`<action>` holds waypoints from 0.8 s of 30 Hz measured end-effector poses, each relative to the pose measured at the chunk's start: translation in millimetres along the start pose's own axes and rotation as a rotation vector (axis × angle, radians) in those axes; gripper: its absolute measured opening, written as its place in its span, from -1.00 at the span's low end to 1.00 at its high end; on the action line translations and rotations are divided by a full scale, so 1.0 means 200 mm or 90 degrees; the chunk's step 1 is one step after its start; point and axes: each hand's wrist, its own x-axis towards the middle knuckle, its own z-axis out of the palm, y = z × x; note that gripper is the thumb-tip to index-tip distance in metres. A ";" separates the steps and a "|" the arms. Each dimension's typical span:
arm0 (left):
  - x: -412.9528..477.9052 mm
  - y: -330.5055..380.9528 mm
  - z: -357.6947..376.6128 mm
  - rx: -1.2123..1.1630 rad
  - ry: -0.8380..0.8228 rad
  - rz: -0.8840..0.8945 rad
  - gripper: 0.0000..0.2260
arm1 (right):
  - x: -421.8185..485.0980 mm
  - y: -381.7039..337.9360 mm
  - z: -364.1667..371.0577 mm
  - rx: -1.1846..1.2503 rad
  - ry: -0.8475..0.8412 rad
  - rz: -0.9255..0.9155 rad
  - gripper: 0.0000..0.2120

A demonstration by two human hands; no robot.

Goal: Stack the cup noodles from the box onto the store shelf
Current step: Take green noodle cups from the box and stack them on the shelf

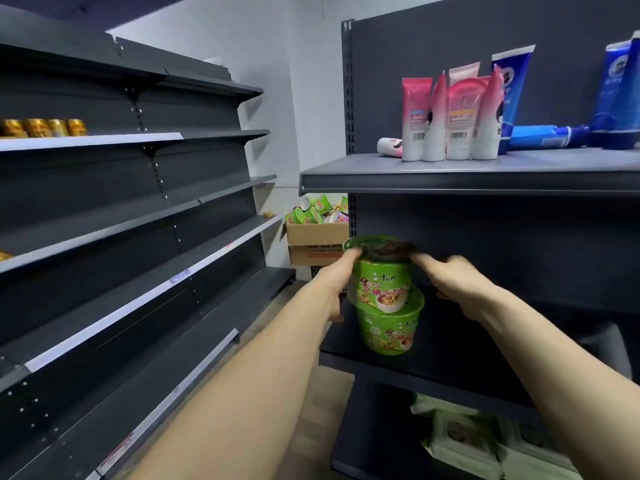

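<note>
Two green cup noodles stand stacked on the dark middle shelf (433,372) of the right-hand rack. The upper cup (382,275) leans a little on the lower cup (389,329). My left hand (334,282) touches the upper cup's rim on its left side. My right hand (453,277) touches the rim on its right side. Both hands hold this top cup between their fingers. Farther back on the floor, a cardboard box (317,233) holds several more green cup noodles (313,211).
The shelf above (450,176) carries pink and blue tubes (453,116). Green-white packs (460,441) lie on the shelf below. A long dark rack (138,216) lines the left side with gold cans (45,128). The aisle floor runs between the racks.
</note>
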 end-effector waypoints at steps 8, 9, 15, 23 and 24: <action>0.05 0.04 0.05 -0.015 0.035 -0.019 -0.15 | 0.07 0.00 0.02 0.104 -0.042 0.003 -0.54; 0.05 0.04 0.06 -0.021 0.035 -0.021 -0.16 | 0.08 0.00 0.02 0.109 -0.046 0.000 -0.56; 0.05 0.05 0.07 -0.032 0.025 -0.039 -0.16 | 0.12 0.01 0.02 0.116 -0.062 0.000 -0.59; 0.07 0.05 0.07 -0.040 0.025 -0.044 -0.18 | 0.18 0.01 0.05 0.121 -0.079 0.025 -0.61; 0.07 0.05 0.07 -0.039 0.024 -0.042 -0.18 | 0.19 0.01 0.06 0.124 -0.081 0.027 -0.63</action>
